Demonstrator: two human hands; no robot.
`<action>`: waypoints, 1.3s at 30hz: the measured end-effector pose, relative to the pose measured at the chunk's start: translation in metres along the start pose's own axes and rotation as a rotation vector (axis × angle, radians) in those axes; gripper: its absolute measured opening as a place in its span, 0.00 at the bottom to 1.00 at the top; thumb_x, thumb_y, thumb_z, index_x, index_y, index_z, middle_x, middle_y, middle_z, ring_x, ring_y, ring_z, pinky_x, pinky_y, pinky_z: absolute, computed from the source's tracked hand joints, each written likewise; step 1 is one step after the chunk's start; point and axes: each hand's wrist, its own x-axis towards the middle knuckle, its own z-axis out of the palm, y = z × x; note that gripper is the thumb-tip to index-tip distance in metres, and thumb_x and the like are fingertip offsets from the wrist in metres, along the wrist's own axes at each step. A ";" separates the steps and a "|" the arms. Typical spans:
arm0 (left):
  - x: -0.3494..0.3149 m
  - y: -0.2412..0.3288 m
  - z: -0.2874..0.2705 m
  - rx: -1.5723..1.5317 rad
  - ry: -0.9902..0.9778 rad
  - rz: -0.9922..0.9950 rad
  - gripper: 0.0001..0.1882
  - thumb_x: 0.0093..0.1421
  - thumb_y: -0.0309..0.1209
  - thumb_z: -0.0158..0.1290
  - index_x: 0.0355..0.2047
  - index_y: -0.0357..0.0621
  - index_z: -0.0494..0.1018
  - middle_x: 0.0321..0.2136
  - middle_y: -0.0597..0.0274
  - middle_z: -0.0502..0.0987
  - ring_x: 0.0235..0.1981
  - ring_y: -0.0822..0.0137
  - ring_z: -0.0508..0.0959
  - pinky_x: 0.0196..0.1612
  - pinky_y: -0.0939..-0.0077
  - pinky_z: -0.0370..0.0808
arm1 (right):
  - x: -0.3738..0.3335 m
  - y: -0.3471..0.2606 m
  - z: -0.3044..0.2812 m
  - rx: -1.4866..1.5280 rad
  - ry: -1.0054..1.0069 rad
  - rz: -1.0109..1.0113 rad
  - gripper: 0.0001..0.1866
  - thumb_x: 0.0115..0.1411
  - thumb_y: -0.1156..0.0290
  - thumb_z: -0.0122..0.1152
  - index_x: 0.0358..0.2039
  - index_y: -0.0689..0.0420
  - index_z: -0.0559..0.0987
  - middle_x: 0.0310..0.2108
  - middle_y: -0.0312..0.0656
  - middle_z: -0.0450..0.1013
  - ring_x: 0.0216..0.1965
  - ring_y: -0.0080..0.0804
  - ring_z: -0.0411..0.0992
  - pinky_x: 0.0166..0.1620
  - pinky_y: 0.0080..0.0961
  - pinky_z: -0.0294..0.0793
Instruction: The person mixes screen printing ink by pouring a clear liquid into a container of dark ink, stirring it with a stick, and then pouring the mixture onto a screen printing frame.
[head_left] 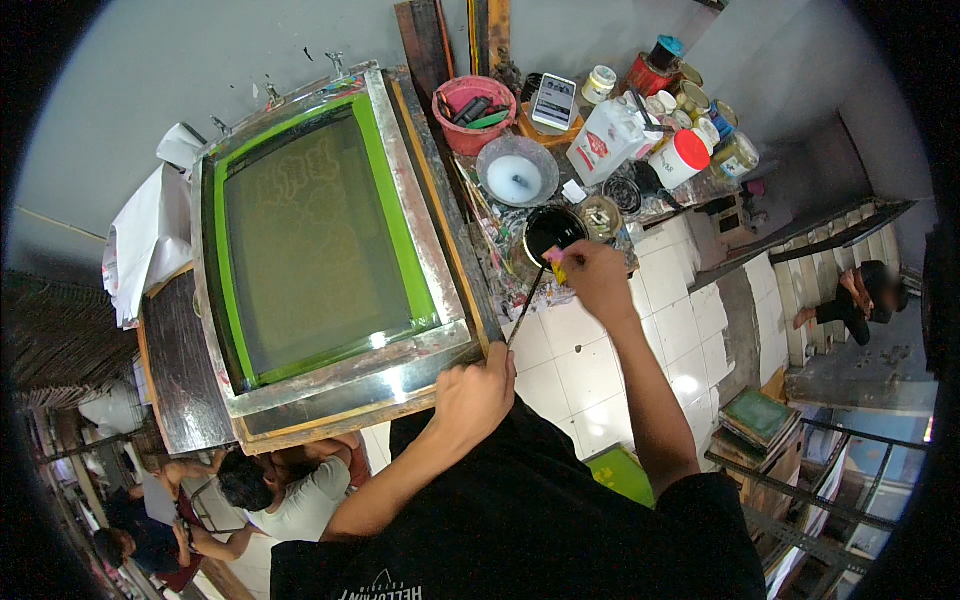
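Observation:
My left hand (473, 400) is closed around the lower end of a thin dark stick (527, 308), near the corner of a screen printing frame. The stick slants up and right toward an open tub of black ink (553, 232). At the tub's near edge, my right hand (595, 282) pinches a small yellow and pink piece (558, 264), perhaps sponge or cloth, against or close to the stick's upper end. Fingers partly cover this piece, so its contact with the stick is unclear. Left of both hands lies the printing screen (452, 345), metal-framed with green borders inside.
Beside the tub stand a bowl of whitish liquid (517, 172), a pink bucket (475, 115) with tools, a white jug (608, 140), a red-lidded jar (680, 158) and a phone (554, 103). People sit at lower left; another person (860, 300) is on the stairs at right.

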 end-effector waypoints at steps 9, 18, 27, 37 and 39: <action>0.055 0.005 0.028 -0.020 -0.031 -0.003 0.16 0.69 0.37 0.44 0.35 0.34 0.73 0.17 0.37 0.76 0.21 0.38 0.79 0.30 0.44 0.76 | -0.022 0.007 -0.007 -0.016 0.066 -0.331 0.10 0.54 0.79 0.60 0.37 0.56 0.83 0.32 0.46 0.76 0.36 0.48 0.77 0.37 0.40 0.77; 0.033 0.007 0.015 -0.057 -0.093 -0.073 0.17 0.69 0.35 0.45 0.31 0.34 0.74 0.19 0.35 0.76 0.23 0.37 0.79 0.30 0.44 0.76 | -0.030 -0.003 0.016 -0.225 -0.007 -0.279 0.07 0.57 0.77 0.60 0.37 0.59 0.78 0.31 0.51 0.72 0.29 0.54 0.74 0.32 0.44 0.76; 0.013 0.000 0.000 -0.470 -0.123 -0.157 0.19 0.71 0.36 0.42 0.33 0.31 0.73 0.13 0.43 0.74 0.14 0.47 0.77 0.22 0.52 0.73 | 0.001 -0.005 -0.016 -0.012 0.071 -0.150 0.05 0.55 0.76 0.64 0.33 0.61 0.82 0.32 0.52 0.78 0.33 0.51 0.78 0.35 0.36 0.77; 0.036 -0.004 0.039 -1.408 -0.280 -0.627 0.21 0.74 0.41 0.40 0.39 0.31 0.71 0.09 0.64 0.62 0.06 0.66 0.64 0.10 0.70 0.63 | -0.030 -0.016 0.013 -0.156 -0.057 -0.359 0.04 0.56 0.77 0.58 0.33 0.60 0.75 0.32 0.49 0.68 0.29 0.53 0.75 0.33 0.47 0.77; 0.023 -0.006 0.035 -1.413 -0.281 -0.603 0.21 0.74 0.41 0.40 0.38 0.32 0.70 0.09 0.65 0.61 0.05 0.67 0.63 0.10 0.71 0.63 | -0.030 -0.013 0.015 -0.187 -0.068 -0.352 0.04 0.56 0.77 0.58 0.33 0.60 0.75 0.32 0.49 0.68 0.29 0.54 0.75 0.34 0.46 0.77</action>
